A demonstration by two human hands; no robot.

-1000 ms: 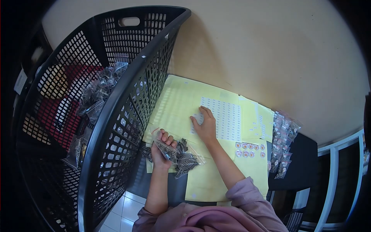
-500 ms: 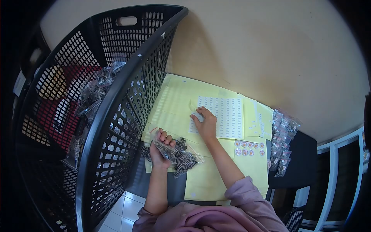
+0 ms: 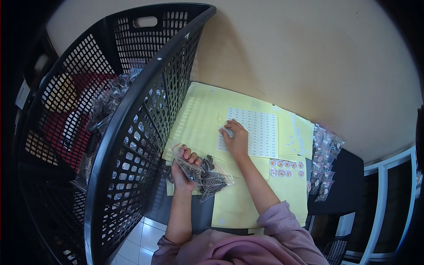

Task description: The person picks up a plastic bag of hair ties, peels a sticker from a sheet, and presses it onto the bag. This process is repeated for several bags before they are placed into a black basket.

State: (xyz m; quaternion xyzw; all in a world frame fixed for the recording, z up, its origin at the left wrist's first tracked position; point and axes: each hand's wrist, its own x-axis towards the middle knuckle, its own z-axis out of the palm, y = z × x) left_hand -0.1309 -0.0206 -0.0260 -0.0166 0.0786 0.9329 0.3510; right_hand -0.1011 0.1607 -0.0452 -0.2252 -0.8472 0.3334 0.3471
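My left hand point(image 3: 184, 170) is closed around a small clear zip bag point(image 3: 191, 171) with dark contents. Against it, more clear bags point(image 3: 215, 183) holding black cloth with pale spiral lines lie on the yellow paper. My right hand point(image 3: 236, 138) is at the left side of a white label sheet point(image 3: 263, 132) printed with rows of small dark marks. Its thumb and fingers are bent together at the sheet's curled left edge; whether a single label is between them is too small to tell.
A tall black plastic basket point(image 3: 150, 84) with more filled bags point(image 3: 108, 104) stands at the left. Yellow paper point(image 3: 198, 106) covers the black table point(image 3: 342, 176). Round orange-and-white stickers point(image 3: 286, 168) lie right of my forearm, and labelled bags point(image 3: 324, 154) are piled farther right. A wall rises behind.
The view has shifted very slightly. Both hands keep nearly the same places, the left still around the bag and the right still at the label sheet's edge.
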